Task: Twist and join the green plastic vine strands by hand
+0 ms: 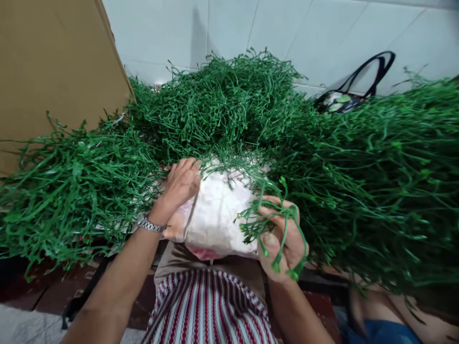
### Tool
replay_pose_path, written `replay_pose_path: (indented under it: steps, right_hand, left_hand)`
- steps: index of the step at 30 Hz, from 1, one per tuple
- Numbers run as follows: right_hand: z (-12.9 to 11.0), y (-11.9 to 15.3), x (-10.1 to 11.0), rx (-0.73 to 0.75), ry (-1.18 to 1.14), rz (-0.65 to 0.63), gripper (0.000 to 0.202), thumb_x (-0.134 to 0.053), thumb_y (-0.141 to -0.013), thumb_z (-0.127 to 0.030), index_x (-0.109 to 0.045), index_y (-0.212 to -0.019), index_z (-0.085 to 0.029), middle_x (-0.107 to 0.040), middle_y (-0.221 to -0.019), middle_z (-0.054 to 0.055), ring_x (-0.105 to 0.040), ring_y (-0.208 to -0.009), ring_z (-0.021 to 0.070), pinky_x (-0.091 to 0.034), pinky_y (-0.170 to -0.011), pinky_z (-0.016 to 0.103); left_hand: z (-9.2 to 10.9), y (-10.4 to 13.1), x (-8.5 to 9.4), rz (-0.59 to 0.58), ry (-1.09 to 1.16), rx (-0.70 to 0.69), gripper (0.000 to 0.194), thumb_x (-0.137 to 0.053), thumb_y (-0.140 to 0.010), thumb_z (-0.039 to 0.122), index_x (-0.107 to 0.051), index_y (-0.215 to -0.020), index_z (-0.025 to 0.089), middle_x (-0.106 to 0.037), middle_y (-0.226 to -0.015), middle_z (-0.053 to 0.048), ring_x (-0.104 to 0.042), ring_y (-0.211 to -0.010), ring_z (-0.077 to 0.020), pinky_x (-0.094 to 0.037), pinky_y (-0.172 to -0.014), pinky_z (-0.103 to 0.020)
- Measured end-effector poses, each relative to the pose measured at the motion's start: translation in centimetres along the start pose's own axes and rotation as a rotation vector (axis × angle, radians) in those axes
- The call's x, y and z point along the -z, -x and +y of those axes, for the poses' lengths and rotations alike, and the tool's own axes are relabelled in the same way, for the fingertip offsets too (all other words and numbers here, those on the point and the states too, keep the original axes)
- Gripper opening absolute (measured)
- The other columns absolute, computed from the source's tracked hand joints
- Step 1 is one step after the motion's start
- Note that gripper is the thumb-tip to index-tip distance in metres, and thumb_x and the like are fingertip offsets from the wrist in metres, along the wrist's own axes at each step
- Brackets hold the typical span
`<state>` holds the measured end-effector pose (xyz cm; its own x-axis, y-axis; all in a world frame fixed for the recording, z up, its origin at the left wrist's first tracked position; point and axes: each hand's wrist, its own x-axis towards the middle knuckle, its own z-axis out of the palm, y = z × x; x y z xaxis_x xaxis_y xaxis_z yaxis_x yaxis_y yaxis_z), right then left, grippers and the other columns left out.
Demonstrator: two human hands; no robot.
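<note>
My left hand (183, 180), with a metal watch (152, 224) on its wrist, lies palm down at the left of a whitish, pink-stained cloth (222, 210) across my lap. Its fingers are stretched toward the back pile, the tips partly out of sight. My right hand (285, 239) is closed on a small bunch of thin green stems (260, 217) with bud-like tips. This bunch hangs over the cloth's right side, some stems curling over the fingers. Loose stems also lie on the cloth's far part.
Heaps of green stems surround the cloth: a left pile (79, 186), a back pile (222, 100) and a right pile (380, 181). A cardboard sheet (57, 62) stands at left. A black-handled bag (340, 101) is behind, against the tiled wall (272, 28). Another person's leg (401, 306) shows at lower right.
</note>
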<state>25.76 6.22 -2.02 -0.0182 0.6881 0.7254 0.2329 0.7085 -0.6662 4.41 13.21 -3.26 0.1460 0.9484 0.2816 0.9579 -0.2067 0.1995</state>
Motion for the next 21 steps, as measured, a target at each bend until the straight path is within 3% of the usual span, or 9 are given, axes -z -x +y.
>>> replay_pose_path:
  steps: [4, 7, 11, 13, 15, 17, 21]
  right_hand:
    - [0.0, 0.4, 0.1, -0.007, 0.032, -0.051, 0.031, -0.048, -0.083, -0.022, -0.057, -0.112, -0.025, -0.054, -0.112, 0.01, -0.053, -0.106, 0.0267, -0.053, -0.077, 0.044]
    - [0.6, 0.6, 0.0, -0.003, 0.086, -0.104, 0.033, -0.049, -0.08, -0.017, -0.058, -0.112, -0.022, -0.054, -0.114, 0.01, -0.051, -0.11, 0.026, -0.05, -0.085, 0.045]
    - [0.9, 0.3, -0.1, -0.014, 0.167, -0.147, 0.033, -0.049, -0.079, -0.017, -0.058, -0.111, -0.02, -0.053, -0.115, 0.011, -0.052, -0.109, 0.0254, -0.049, -0.088, 0.046]
    - [0.7, 0.0, -0.1, 0.029, 0.17, -0.142, 0.034, -0.049, -0.079, -0.016, -0.058, -0.111, -0.02, -0.053, -0.116, 0.011, -0.052, -0.109, 0.0255, -0.049, -0.087, 0.045]
    - [0.5, 0.0, -0.2, 0.099, 0.186, -0.158, 0.036, -0.049, -0.077, -0.014, -0.057, -0.111, -0.019, -0.052, -0.12, 0.012, -0.051, -0.11, 0.0257, -0.049, -0.086, 0.044]
    - [0.4, 0.3, -0.4, 0.19, 0.238, -0.22, 0.032, -0.051, -0.075, -0.014, -0.06, -0.106, -0.018, -0.05, -0.124, 0.012, -0.052, -0.108, 0.0252, -0.047, -0.085, 0.042]
    - [0.4, 2.1, -1.5, 0.363, 0.353, -0.499, 0.017, -0.054, -0.076, -0.019, -0.064, -0.089, -0.021, -0.052, -0.129, 0.005, -0.052, -0.088, 0.0195, -0.043, -0.072, 0.036]
  left_hand:
    - [0.7, 2.0, 0.1, 0.09, 0.06, -0.072, 0.031, -0.044, -0.083, 0.018, -0.062, -0.108, 0.016, -0.059, -0.118, -0.011, -0.047, -0.115, -0.0259, -0.038, -0.096, -0.042]
    - [0.6, 4.0, -0.5, 0.197, 0.166, -0.071, 0.028, -0.044, -0.083, 0.018, -0.065, -0.101, 0.016, -0.062, -0.113, -0.009, -0.049, -0.115, -0.0235, -0.036, -0.1, -0.041]
    - [0.6, 4.8, 0.0, 0.231, 0.311, -0.018, 0.026, -0.043, -0.083, 0.018, -0.067, -0.093, 0.017, -0.066, -0.104, -0.008, -0.057, -0.102, -0.0218, -0.037, -0.097, -0.041]
    - [1.1, 4.7, 1.1, 0.252, 0.494, 0.077, 0.024, -0.045, -0.084, 0.022, -0.068, -0.088, 0.017, -0.068, -0.095, -0.007, -0.059, -0.094, -0.0207, -0.043, -0.087, -0.036]
    - [1.7, 4.7, 2.2, 0.19, 0.748, 0.208, 0.024, -0.048, -0.084, 0.03, -0.068, -0.08, 0.016, -0.067, -0.081, -0.005, -0.06, -0.079, -0.0179, -0.047, -0.072, -0.029]
    - [2.3, 5.1, 2.8, 0.033, 1.024, 0.321, 0.031, -0.05, -0.082, 0.039, -0.067, -0.073, 0.015, -0.064, -0.068, -0.004, -0.058, -0.063, -0.0147, -0.045, -0.059, -0.025]
    - [2.9, 6.3, 2.2, -0.219, 1.448, 0.529, 0.031, -0.061, -0.075, 0.043, -0.065, -0.072, 0.013, -0.06, -0.06, -0.001, -0.052, -0.051, -0.0094, -0.039, -0.048, -0.019]
